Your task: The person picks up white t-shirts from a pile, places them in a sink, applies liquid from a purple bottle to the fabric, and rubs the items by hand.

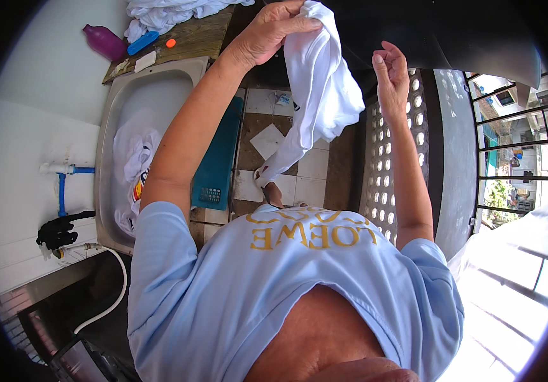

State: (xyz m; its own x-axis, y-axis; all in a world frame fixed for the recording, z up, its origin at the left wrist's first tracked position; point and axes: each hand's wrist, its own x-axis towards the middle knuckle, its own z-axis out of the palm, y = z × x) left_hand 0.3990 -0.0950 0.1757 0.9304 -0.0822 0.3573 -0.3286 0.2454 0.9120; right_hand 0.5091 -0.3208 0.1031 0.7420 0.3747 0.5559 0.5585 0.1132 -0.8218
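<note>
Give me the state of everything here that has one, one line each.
Left hand: raised, gripping the white garment.
Right hand: raised, loosely curled, empty.
White garment: hanging down from the left hand.
Sink: holds crumpled white laundry.
Purple bottle: lying on its side.
</note>
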